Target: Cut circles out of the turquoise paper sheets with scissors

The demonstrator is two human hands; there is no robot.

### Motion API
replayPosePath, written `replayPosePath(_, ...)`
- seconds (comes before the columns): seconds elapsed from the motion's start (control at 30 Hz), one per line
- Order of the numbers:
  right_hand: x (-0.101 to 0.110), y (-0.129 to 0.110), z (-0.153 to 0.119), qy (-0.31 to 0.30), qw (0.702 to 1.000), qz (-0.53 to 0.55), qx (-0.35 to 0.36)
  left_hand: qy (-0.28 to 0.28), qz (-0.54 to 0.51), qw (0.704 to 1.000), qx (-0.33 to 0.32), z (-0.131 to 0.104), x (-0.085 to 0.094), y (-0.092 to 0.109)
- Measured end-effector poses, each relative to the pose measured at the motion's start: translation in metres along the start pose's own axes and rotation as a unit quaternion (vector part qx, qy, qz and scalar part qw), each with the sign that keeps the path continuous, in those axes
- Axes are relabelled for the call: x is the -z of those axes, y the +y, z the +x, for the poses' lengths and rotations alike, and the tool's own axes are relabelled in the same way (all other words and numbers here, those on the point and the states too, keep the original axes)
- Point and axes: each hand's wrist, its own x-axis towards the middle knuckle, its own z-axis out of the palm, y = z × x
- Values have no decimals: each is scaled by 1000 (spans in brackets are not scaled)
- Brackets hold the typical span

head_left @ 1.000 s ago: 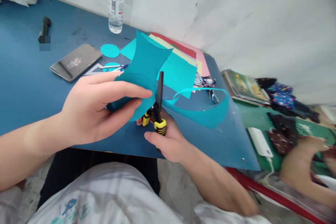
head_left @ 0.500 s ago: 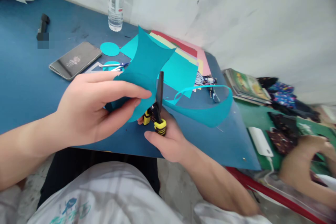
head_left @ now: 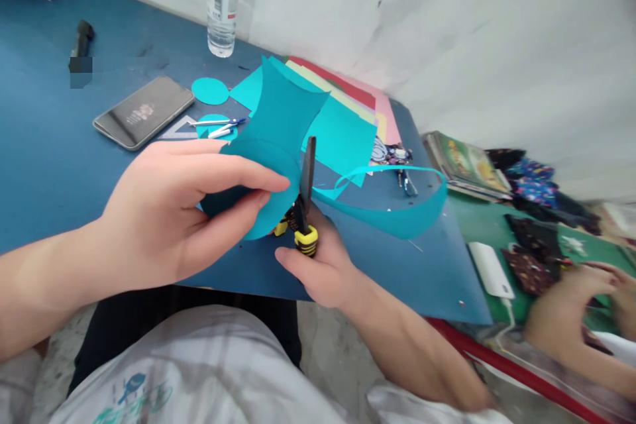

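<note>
My left hand (head_left: 199, 205) pinches a sheet of teal paper (head_left: 285, 109) between thumb and fingers. The sheet has curved, cut edges and a faint round outline near my fingertips. My right hand (head_left: 322, 265) is closed around the black and yellow handles of a pair of scissors (head_left: 307, 235). Their dark blades point up and away, against the right edge of the sheet. A curling strip of teal paper (head_left: 410, 218) hangs off to the right of the blades. My right fingers are partly hidden behind the handles and the paper.
Behind the sheet lie stacked coloured papers (head_left: 348, 139). To the left are a phone (head_left: 144, 112), a teal paper circle (head_left: 210, 91), a compass (head_left: 218, 124) and a water bottle (head_left: 221, 13). At right, another person's arm (head_left: 566, 318) rests near a white power bank (head_left: 491, 270).
The scissors and my right hand have shifted slightly, and the lower edge of the paper has turned a little. The strip has swung slightly right. My grips are the same.
</note>
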Motion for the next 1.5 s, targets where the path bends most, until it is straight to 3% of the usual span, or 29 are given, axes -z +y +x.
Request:
replayPosePath(0.57, -1, -2, -1, 8, 1000, -17, 0, -29, 5, 997, 64, -6, 3, 3)
replayPosePath(0.87, -2, -6, 0, 6, 1000, 4, -20, -34, -35, 999, 19, -7, 4, -15)
replayPosePath(1.3, 0, -1, -1, -5, 1000, 14, -20, -33, -40, 998, 21, -5, 3, -13)
replayPosePath(1.5, 1, 2, -1, -6, 1000, 9, -15, 1, -36, 999, 3, -1, -2, -12)
